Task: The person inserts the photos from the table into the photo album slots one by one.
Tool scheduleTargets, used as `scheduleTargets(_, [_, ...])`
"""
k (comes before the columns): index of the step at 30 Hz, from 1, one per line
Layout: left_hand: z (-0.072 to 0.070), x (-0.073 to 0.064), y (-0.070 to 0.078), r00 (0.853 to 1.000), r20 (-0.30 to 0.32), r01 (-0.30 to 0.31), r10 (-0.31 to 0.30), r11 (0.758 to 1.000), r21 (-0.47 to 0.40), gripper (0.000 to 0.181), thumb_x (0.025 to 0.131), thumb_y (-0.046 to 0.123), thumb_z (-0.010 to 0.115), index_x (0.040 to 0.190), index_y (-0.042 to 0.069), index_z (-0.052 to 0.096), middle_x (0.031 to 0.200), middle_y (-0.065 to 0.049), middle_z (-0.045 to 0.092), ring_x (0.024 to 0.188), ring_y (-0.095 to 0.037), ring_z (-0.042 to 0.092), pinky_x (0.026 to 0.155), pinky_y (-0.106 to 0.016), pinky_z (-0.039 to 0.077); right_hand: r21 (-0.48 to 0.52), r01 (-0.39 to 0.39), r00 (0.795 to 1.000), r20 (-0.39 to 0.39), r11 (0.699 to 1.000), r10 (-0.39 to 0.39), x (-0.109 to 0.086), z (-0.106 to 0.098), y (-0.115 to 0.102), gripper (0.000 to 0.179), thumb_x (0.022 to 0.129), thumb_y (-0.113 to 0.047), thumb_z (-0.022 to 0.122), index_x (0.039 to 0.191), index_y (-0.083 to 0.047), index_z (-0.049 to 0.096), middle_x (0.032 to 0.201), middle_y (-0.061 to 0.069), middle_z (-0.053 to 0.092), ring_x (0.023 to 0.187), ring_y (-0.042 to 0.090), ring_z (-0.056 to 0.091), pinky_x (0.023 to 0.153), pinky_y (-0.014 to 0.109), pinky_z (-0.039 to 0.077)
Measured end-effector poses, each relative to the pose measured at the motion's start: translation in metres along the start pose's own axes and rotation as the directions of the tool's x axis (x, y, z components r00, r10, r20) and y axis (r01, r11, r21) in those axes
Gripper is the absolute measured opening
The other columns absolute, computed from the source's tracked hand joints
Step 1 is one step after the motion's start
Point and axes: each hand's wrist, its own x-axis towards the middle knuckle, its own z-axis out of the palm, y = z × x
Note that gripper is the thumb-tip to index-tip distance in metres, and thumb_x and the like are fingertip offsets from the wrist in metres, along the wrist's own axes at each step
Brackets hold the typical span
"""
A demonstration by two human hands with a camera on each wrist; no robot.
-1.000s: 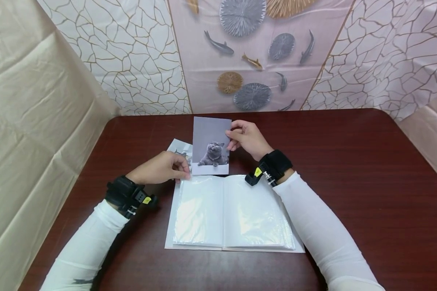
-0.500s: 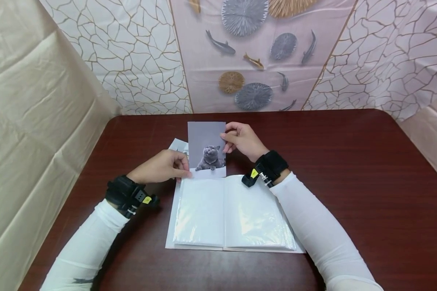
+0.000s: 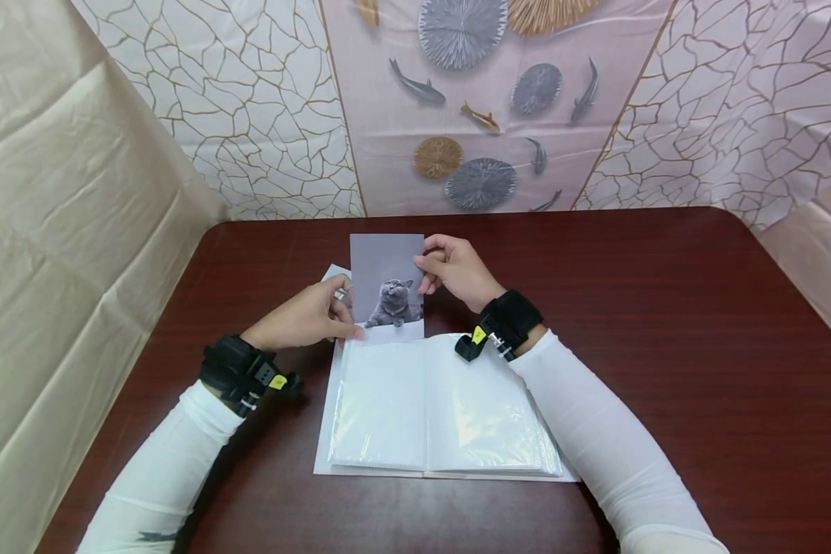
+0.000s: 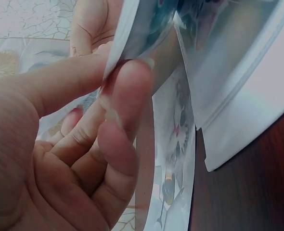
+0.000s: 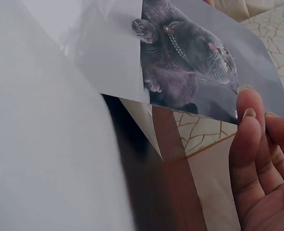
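A photo album [image 3: 379, 408] lies open on the table with clear sleeve pages. My right hand [image 3: 460, 269] pinches the right edge of a grey cat photo [image 3: 385, 258], upright in the head view; the right wrist view shows thumb and fingertips on the photo's edge [image 5: 200, 53]. The photo's white lower edge meets the top of the left page; I cannot tell how far it is inside the sleeve. My left hand [image 3: 312, 313] pinches the left page's top corner, its index finger beside the photo's left edge. Behind them, a second photo [image 3: 335, 271] is mostly hidden.
The dark red-brown table [image 3: 665, 346] extends to both sides of the album. A patterned cloth [image 3: 485, 108] hangs behind its far edge, and a beige cloth [image 3: 76, 231] hangs at the left.
My right hand has brought the cat photo left and down to the left page's top edge, covering more of the second photo. My left index finger has lifted towards the photo's left edge.
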Motion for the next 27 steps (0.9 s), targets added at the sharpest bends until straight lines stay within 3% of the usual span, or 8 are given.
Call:
scheduleTargets(6, [0.0000,0.0004,-0.0011,1.000,0.001,0.004,-0.004,1.000,0.028,0.049,0.087,0.013,0.081,0.114,0.003,0.041,0.074,-0.005,0.071,0.067,-0.025,0.061,0.065,-0.033,0.053,0.009,0.002,1.000,0.002,1.000,-0.002,-0.0011,0.0027,-0.0007,0.020,0.102,-0.008,0.059,0.119,0.000,0.052,0.076,-0.001,0.068,0.058,0.011,0.067,0.059,0.022,0.054])
scheduleTargets(14, [0.0000,-0.0009,-0.0002,1.000,-0.001,-0.006,0.006,1.000,0.023,0.048,0.086,0.013,0.082,0.115,0.003,0.044,0.076,-0.006,0.069,0.069,-0.021,0.058,0.064,-0.030,0.051,0.045,0.076,0.997,-0.010,0.996,-0.076,-0.0030,0.0086,-0.0048,0.015,0.102,-0.004,0.058,0.116,0.000,0.052,0.078,-0.002,0.067,0.056,0.011,0.064,0.058,0.022,0.053])
scheduleTargets(18, [-0.0004,-0.0007,-0.0007,1.000,0.004,-0.013,0.013,1.000,0.026,0.053,0.086,0.011,0.082,0.123,0.005,0.045,0.072,-0.004,0.063,0.066,-0.019,0.054,0.060,-0.027,0.046,0.047,0.031,0.999,0.015,0.998,-0.032,-0.0028,0.0100,-0.0032,0.013,0.102,-0.005,0.058,0.114,-0.001,0.052,0.076,0.000,0.067,0.058,0.011,0.065,0.059,0.023,0.054])
scheduleTargets(24, [0.0001,0.0004,-0.0012,1.000,0.002,0.003,-0.004,1.000,0.031,0.045,0.085,0.010,0.082,0.106,0.005,0.042,0.067,-0.002,0.057,0.063,-0.018,0.050,0.059,-0.027,0.043,0.027,-0.025,0.999,0.045,0.999,0.024,-0.0013,0.0070,0.0000,0.014,0.102,-0.005,0.058,0.113,-0.002,0.051,0.074,0.001,0.065,0.058,0.012,0.065,0.059,0.024,0.055])
scheduleTargets(27, [-0.0004,-0.0002,-0.0007,1.000,-0.002,0.003,-0.003,0.999,0.040,0.047,0.085,0.011,0.082,0.110,0.003,0.042,0.068,-0.003,0.058,0.064,-0.018,0.051,0.060,-0.028,0.044,0.016,-0.043,0.997,0.058,0.999,0.042,-0.0011,0.0053,0.0014,0.012,0.102,-0.005,0.058,0.112,-0.003,0.050,0.074,0.002,0.066,0.058,0.012,0.065,0.060,0.024,0.055])
